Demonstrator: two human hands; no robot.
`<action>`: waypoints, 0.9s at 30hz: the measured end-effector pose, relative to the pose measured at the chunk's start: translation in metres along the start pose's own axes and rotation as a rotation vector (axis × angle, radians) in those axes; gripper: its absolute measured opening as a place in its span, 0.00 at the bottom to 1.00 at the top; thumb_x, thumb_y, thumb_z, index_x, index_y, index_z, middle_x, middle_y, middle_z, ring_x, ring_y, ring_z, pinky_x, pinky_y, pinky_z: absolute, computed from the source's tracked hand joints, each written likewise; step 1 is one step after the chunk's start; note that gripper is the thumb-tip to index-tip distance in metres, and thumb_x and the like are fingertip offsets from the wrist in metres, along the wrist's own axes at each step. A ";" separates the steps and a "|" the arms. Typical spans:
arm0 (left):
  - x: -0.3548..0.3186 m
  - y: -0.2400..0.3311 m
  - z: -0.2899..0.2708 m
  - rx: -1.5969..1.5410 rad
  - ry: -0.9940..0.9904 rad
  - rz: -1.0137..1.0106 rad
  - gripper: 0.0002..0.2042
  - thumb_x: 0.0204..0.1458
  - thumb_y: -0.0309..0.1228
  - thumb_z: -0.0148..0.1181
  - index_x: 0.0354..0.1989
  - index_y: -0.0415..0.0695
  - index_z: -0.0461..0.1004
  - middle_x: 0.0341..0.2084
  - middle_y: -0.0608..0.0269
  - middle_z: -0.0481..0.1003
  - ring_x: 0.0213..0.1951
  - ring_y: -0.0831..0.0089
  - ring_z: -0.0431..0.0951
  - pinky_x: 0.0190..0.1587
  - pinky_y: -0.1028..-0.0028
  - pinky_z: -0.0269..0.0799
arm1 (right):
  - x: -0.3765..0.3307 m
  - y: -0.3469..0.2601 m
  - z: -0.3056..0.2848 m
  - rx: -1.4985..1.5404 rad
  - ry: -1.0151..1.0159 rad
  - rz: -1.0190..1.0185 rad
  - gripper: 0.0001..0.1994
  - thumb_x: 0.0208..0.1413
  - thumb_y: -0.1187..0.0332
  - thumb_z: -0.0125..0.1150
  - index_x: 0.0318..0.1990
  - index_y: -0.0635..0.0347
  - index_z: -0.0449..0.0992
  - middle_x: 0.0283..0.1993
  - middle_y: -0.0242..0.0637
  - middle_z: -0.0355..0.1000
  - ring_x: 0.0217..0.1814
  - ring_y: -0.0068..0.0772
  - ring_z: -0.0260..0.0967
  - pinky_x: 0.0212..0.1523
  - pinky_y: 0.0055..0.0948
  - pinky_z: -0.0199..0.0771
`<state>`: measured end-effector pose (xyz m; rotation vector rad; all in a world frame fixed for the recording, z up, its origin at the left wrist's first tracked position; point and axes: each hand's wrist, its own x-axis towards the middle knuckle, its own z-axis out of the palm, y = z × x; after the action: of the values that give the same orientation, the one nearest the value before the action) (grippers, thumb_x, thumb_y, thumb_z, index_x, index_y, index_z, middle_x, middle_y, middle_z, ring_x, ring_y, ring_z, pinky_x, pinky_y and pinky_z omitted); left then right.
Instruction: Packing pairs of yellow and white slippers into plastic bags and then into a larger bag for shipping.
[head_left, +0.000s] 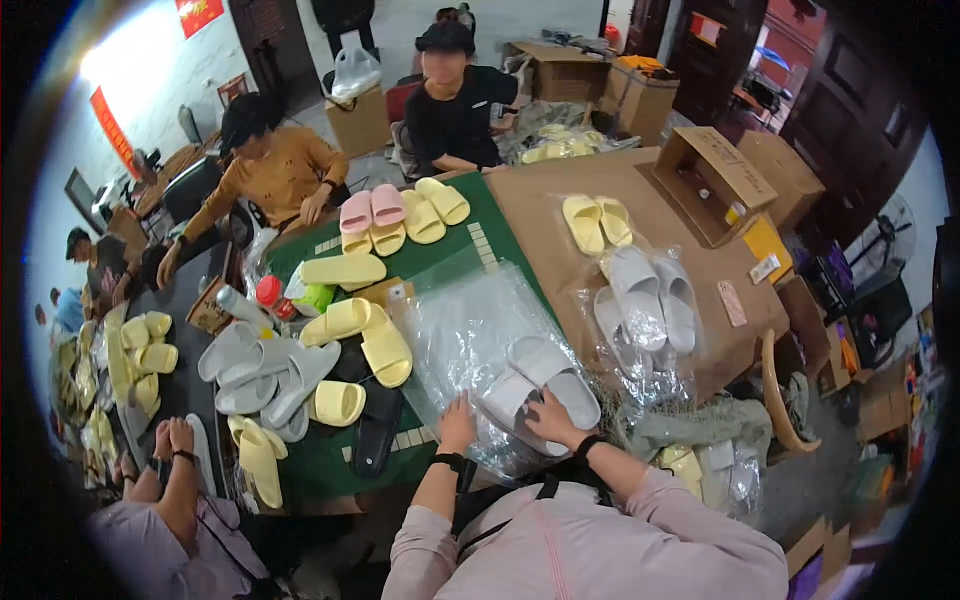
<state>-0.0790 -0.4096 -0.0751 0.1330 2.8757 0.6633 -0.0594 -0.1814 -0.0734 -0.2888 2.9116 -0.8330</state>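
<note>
A pair of pale grey slide slippers (562,385) lies in front of me, on a stack of clear plastic bags (445,320). My right hand (556,418) grips the slippers near the straps, its fingers bent over them. To their left, my left hand (457,425) rests on the clear plastic, fingers stretched forward and holding nothing I can see. Shiny plastic shows around the near slipper, but whether it is inside a bag I cannot tell. Beyond my right hand, bagged grey slippers (642,300) lie beside a yellow pair (597,222) on brown cardboard.
Yellow slippers (385,345), loose grey slippers (270,375) and a black slipper (377,425) crowd the green tabletop (480,205) to my left. A red-lidded jar (272,294) stands behind them. An open carton (712,187) and a phone (732,303) are at right. Co-workers sit around the table.
</note>
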 end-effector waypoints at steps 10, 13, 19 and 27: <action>-0.006 0.008 -0.006 0.185 0.287 0.119 0.22 0.44 0.33 0.54 0.51 0.47 0.65 0.42 0.56 0.71 0.48 0.58 0.69 0.50 0.56 0.61 | -0.016 0.012 -0.036 0.235 -0.016 0.034 0.16 0.46 0.56 0.53 0.34 0.59 0.71 0.35 0.45 0.63 0.40 0.49 0.64 0.37 0.43 0.63; -0.002 -0.002 -0.003 0.139 0.129 0.120 0.20 0.45 0.30 0.52 0.50 0.44 0.66 0.36 0.54 0.74 0.43 0.58 0.72 0.49 0.58 0.62 | -0.014 0.001 -0.048 0.304 -0.127 -0.017 0.15 0.47 0.56 0.54 0.31 0.61 0.72 0.35 0.46 0.64 0.37 0.51 0.64 0.36 0.41 0.63; 0.011 0.016 -0.025 -0.146 0.307 -0.015 0.12 0.53 0.29 0.47 0.41 0.40 0.73 0.34 0.50 0.74 0.39 0.53 0.73 0.41 0.61 0.67 | -0.013 0.010 -0.072 0.441 -0.034 -0.035 0.11 0.49 0.64 0.53 0.32 0.62 0.75 0.30 0.43 0.66 0.35 0.44 0.65 0.35 0.34 0.65; 0.028 0.035 -0.065 -0.295 0.437 0.065 0.14 0.57 0.35 0.44 0.41 0.38 0.73 0.35 0.47 0.74 0.37 0.51 0.74 0.37 0.63 0.69 | -0.037 0.016 -0.122 0.775 -0.134 -0.070 0.09 0.50 0.72 0.51 0.35 0.66 0.75 0.30 0.36 0.70 0.34 0.26 0.66 0.39 0.26 0.64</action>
<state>-0.1182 -0.4019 -0.0066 0.0433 3.1383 1.2587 -0.0432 -0.0976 0.0228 -0.3456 2.2387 -1.7642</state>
